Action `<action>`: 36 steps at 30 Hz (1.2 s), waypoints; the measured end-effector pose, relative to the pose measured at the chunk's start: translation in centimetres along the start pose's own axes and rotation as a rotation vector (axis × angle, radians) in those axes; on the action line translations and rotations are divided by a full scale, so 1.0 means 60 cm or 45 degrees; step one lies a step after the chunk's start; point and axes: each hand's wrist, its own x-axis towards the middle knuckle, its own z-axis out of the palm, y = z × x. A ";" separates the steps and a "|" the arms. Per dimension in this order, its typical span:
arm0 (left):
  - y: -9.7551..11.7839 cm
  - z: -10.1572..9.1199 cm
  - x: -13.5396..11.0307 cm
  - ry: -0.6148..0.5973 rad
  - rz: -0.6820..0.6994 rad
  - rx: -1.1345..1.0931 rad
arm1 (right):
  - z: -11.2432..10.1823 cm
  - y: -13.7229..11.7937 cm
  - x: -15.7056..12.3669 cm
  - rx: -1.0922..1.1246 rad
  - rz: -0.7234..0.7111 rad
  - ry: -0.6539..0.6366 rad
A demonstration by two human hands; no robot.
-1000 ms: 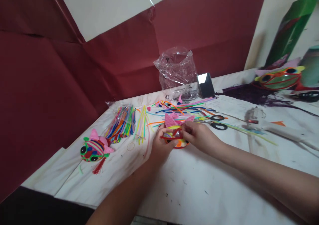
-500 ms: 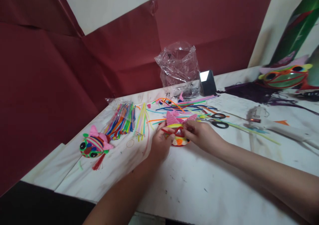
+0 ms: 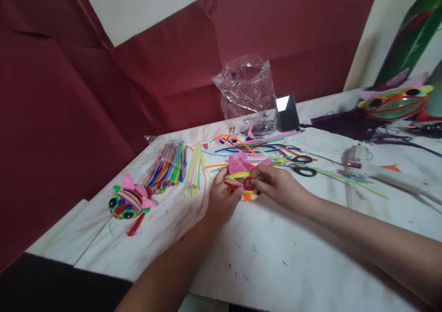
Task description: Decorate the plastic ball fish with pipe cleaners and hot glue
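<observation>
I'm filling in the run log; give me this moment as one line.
left hand: holding pink-eared craft piece | right hand: fingertips at bent red strip, grip unclear | nearby: pipe cleaner bundle, scissors

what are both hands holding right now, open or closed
Left hand: closed, holding the figure.
Right hand: closed, apparently pinching the red strip.

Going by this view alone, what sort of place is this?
Probably an indoor craft workspace: bundled colored pipe cleaners, black-handled scissors and what looks like a hot glue gun lie on a marble-patterned tabletop.
</observation>
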 end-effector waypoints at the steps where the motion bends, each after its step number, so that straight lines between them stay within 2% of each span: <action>1: -0.001 0.001 0.000 0.010 0.001 0.012 | 0.001 0.001 0.000 0.025 0.012 -0.010; 9: -0.012 0.006 0.001 0.062 0.052 0.061 | 0.003 0.007 -0.001 0.113 -0.039 0.024; 15: -0.012 0.007 0.000 0.089 0.066 0.132 | -0.002 0.012 -0.002 -0.159 -0.382 0.033; 18: -0.011 0.008 -0.001 0.078 0.076 0.152 | 0.002 0.018 -0.006 -0.235 -0.450 0.072; 27: -0.013 0.011 -0.002 0.085 0.126 0.183 | 0.016 0.026 -0.012 -0.323 -0.395 0.169; 30: -0.015 0.011 -0.002 0.089 0.144 0.197 | 0.016 0.028 -0.010 -0.340 -0.383 0.140; 36: -0.022 0.012 -0.001 0.123 0.197 0.219 | 0.018 0.029 -0.006 -0.207 -0.157 0.201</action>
